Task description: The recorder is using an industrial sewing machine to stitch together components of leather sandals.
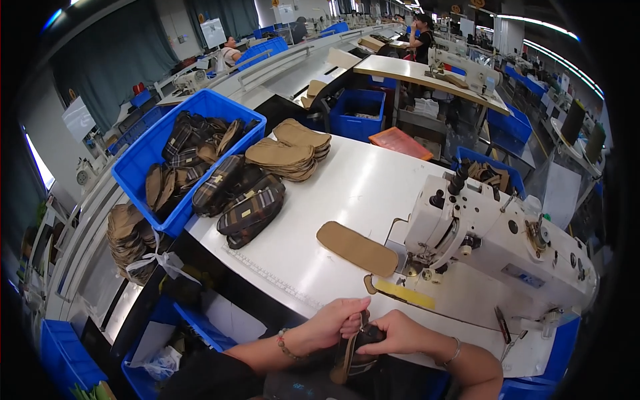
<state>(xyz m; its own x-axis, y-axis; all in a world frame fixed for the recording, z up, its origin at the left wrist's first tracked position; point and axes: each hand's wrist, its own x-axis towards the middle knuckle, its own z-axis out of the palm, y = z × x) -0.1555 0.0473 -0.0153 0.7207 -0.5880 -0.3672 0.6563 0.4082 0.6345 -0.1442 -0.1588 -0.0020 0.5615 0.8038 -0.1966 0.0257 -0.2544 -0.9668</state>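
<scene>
My left hand (338, 323) and my right hand (393, 333) are closed on a dark fabric piece with a tan edge (347, 363), held upright at the table's front edge. The white sewing machine (493, 240) stands just beyond them to the right, with a yellow strip (407, 295) on its bed. A tan oblong piece (357, 248) lies left of the needle area. Dark plaid fabric uppers (250, 210) rest at the table's left, in front of stacked tan pieces (287, 153).
A blue crate (123, 173) of fabric parts sits at the table's left end. The white tabletop (360, 170) extends behind the machine. More blue bins (57, 353) stand low on the left. Scissors-like tools (503, 330) lie at the front right. Other workers (421, 47) are at machines in the background.
</scene>
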